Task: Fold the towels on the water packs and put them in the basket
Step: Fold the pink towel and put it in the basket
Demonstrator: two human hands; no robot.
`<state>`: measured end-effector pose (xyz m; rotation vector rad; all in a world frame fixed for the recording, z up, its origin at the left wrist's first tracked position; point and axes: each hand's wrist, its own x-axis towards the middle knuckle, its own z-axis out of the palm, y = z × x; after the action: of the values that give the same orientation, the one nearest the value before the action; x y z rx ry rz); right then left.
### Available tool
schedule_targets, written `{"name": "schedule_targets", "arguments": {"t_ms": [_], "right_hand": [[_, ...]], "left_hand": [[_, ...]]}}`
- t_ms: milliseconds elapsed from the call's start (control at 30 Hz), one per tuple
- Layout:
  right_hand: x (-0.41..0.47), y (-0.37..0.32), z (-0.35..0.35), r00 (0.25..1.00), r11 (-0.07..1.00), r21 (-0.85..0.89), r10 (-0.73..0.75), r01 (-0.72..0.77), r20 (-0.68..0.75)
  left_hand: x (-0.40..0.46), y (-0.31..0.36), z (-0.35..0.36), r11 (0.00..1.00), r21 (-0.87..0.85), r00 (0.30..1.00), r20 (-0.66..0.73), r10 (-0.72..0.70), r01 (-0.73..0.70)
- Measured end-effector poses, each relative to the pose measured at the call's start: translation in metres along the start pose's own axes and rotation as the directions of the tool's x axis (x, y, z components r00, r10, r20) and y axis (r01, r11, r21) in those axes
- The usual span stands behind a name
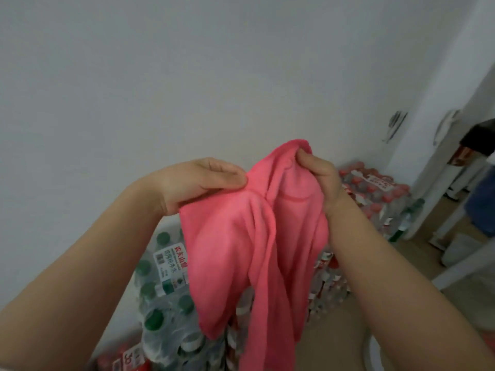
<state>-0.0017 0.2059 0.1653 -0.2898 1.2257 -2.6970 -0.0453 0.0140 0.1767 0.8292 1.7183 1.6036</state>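
A pink towel [251, 242] hangs in the air in front of me, crumpled and drooping in loose folds. My left hand [203, 180] pinches its upper left edge between thumb and fingers. My right hand [318, 178] grips the top of the towel a little higher, fingers curled into the cloth. Below the towel lie shrink-wrapped water packs with green caps [160, 287], partly hidden by the cloth. No basket is clearly in view; a white curved rim [371, 352] shows at the bottom right.
More water packs with red caps [375, 191] are stacked against the white wall [187, 76] at the right. White furniture legs [455, 218] and a dark object [479, 135] stand at the far right on a wooden floor [345, 333].
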Motion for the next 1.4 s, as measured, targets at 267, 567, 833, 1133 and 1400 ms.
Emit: {"name": "schedule_targets", "arguments": {"t_ms": [267,567,833,1133,1400], "right_hand": [[-0.044,0.021,0.015,0.985,0.998,-0.028,0.053,-0.058,-0.164],[-0.083,0.017,0.02,0.945,0.991,-0.017,-0.131,0.132,-0.298],[-0.073,0.007,-0.038,0.867,0.944,-0.055,-0.32,0.324,-0.382],[0.034,-0.029,-0.138,0.9,0.983,-0.083,-0.183,0.163,-0.396],[0.108,-0.032,-0.266,0.64,0.337,-0.812,-0.5,-0.477,-0.584]], "left_hand": [[-0.007,-0.009,0.049,0.999,-0.022,0.976,-0.212,0.04,-0.046],[-0.016,-0.041,0.061,1.0,0.031,0.996,0.089,0.001,-0.004],[0.004,-0.055,0.04,0.933,-0.36,0.998,-0.056,0.0,-0.02],[0.121,-0.045,-0.008,0.83,-0.517,0.864,-0.494,-0.092,-0.207],[0.245,-0.106,-0.017,0.929,-0.365,0.825,-0.508,-0.248,0.055]]}}
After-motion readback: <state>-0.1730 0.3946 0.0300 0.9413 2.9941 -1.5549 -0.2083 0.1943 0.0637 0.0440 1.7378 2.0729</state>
